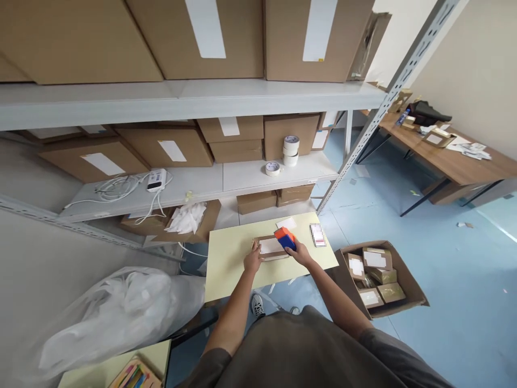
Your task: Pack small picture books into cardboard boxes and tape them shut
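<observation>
A small cardboard box (273, 247) with a white label lies on the pale yellow table (230, 269). My left hand (253, 258) grips the left end of this box, fingers curled over its edge. In my right hand (300, 253) is an orange-and-blue block-shaped handheld tool (286, 238), held above the right part of the box; its exact kind is unclear. Whether the tool touches the label cannot be made out. A white slip of paper (286, 223) lies behind the box, and a phone-like item (318, 235) with a blurred face rests near the table's right edge.
An open carton (420, 302) of small labelled boxes stands on the floor at right. Shelving (258, 99) ahead holds large cartons, tape rolls (291, 148) and a power strip (156, 180). A plastic bag (121, 312) bulges at left. A wooden desk (464, 161) stands far right.
</observation>
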Available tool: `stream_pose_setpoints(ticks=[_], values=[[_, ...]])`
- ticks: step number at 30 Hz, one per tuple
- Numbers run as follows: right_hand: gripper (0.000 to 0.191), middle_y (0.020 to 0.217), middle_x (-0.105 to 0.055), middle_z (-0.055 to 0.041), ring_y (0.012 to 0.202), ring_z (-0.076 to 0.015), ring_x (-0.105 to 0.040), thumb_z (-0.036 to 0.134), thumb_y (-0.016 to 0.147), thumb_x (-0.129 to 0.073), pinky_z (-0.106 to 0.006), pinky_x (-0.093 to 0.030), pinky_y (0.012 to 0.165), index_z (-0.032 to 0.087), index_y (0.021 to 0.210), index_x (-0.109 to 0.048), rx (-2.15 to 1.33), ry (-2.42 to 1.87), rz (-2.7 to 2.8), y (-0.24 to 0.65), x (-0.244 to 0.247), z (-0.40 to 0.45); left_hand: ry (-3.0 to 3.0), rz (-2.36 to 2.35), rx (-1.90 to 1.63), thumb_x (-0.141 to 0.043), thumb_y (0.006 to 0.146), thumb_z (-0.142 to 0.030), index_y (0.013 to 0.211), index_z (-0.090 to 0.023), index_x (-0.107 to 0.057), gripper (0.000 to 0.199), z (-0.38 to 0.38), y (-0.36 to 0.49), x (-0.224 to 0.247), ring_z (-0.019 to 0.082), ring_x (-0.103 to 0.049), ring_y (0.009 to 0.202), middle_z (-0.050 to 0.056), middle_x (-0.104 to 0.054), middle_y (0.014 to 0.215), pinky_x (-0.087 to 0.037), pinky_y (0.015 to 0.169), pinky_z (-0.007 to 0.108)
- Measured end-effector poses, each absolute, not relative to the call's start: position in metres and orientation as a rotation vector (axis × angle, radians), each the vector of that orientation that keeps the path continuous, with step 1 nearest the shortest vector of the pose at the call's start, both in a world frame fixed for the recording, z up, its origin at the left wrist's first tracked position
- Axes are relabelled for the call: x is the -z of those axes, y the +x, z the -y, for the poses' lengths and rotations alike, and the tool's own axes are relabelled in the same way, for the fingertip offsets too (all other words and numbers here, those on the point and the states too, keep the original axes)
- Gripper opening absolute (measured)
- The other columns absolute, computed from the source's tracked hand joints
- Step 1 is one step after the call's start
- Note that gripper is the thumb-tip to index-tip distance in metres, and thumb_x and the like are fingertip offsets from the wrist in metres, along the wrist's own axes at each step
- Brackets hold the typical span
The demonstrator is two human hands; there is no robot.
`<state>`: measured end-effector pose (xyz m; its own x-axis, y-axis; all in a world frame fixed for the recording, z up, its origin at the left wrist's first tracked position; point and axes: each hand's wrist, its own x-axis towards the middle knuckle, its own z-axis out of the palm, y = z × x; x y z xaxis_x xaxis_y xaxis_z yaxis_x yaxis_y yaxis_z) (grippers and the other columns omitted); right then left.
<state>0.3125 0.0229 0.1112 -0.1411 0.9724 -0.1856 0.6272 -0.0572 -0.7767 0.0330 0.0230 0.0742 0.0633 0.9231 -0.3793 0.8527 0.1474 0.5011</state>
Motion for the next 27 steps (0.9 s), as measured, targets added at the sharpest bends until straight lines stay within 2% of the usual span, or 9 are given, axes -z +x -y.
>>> stream_pose_setpoints(ticks=[4,7,11,13,16,20,23,27], values=[[0.049,0.102,-0.077,-0.007,0.093,-0.0262,-0.071,0.066,0.091,-0.061,-0.033,-0.052,0.08,0.022,0.114,-0.065,-1.214,-1.578,1.765,0.261,-0.12,-0.038,1.627,-1.788,-0.334,-0.087,0.08,-0.02,0.154,-0.033,-0.057,0.081,-0.022,0.017,-0.075,0.034,-0.055,0.145,0.01,-0.03,0.175,-0.05,0.115,0.044],[0.053,0.104,-0.077,-0.0073,0.097,-0.0273,-0.071,0.07,0.088,-0.062,-0.035,-0.054,0.084,0.022,0.11,-0.067,-1.299,-1.574,1.768,0.242,-0.11,-0.045,1.553,-1.726,-0.457,-0.089,0.072,-0.012,0.143,-0.033,-0.067,0.077,-0.021,0.007,-0.074,0.035,-0.06,0.14,0.007,-0.039,0.171,-0.05,0.115,0.048],[0.062,0.1,-0.075,-0.0072,0.095,-0.0283,-0.07,0.076,0.082,-0.065,-0.038,-0.055,0.086,0.021,0.11,-0.068,-1.383,-1.553,1.676,0.24,-0.095,-0.045,1.401,-1.609,-0.619,-0.087,0.062,-0.003,0.129,-0.028,-0.077,0.072,-0.024,-0.003,-0.072,0.036,-0.056,0.144,0.008,-0.048,0.166,-0.048,0.118,0.049],[0.065,0.098,-0.074,-0.0068,0.094,-0.0282,-0.069,0.078,0.079,-0.068,-0.039,-0.055,0.084,0.021,0.11,-0.069,-1.416,-1.533,1.604,0.243,-0.09,-0.042,1.379,-1.594,-0.686,-0.084,0.064,-0.003,0.121,-0.025,-0.08,0.06,-0.029,-0.006,-0.074,0.035,-0.053,0.147,0.01,-0.055,0.161,-0.045,0.121,0.048],[0.065,0.092,-0.072,-0.0056,0.088,-0.0264,-0.067,0.077,0.074,-0.074,-0.038,-0.054,0.082,0.019,0.103,-0.069,-1.459,-1.487,1.5,0.243,-0.089,-0.036,1.356,-1.611,-0.8,-0.077,0.078,-0.01,0.118,-0.023,-0.081,0.043,-0.044,-0.011,-0.082,0.03,-0.058,0.142,0.011,-0.069,0.145,-0.044,0.122,0.044],[0.06,0.081,-0.066,-0.0028,0.077,-0.0218,-0.061,0.074,0.071,-0.08,-0.036,-0.051,0.075,0.019,0.09,-0.067,-1.526,-1.433,1.433,0.241,-0.094,-0.03,1.238,-1.425,-0.871,-0.07,0.091,-0.03,0.126,-0.018,-0.077,0.038,-0.073,-0.011,-0.099,0.027,-0.069,0.128,0.015,-0.074,0.135,-0.049,0.114,0.04],[0.06,0.077,-0.063,-0.0014,0.072,-0.0198,-0.058,0.073,0.067,-0.083,-0.035,-0.049,0.072,0.02,0.087,-0.066,-1.582,-1.406,1.407,0.242,-0.101,-0.027,1.206,-1.18,-0.84,-0.074,0.088,-0.046,0.116,-0.015,-0.08,0.042,-0.093,-0.006,-0.11,0.029,-0.072,0.121,0.016,-0.078,0.128,-0.053,0.107,0.039],[0.062,0.076,-0.064,-0.0014,0.072,-0.0197,-0.058,0.073,0.064,-0.086,-0.036,-0.05,0.073,0.019,0.087,-0.066,-1.636,-1.376,1.4,0.248,-0.106,-0.026,1.262,-1.023,-0.76,-0.08,0.076,-0.059,0.093,-0.015,-0.083,0.048,-0.107,0.005,-0.117,0.027,-0.075,0.097,0.012,-0.083,0.099,-0.058,0.09,0.037]])
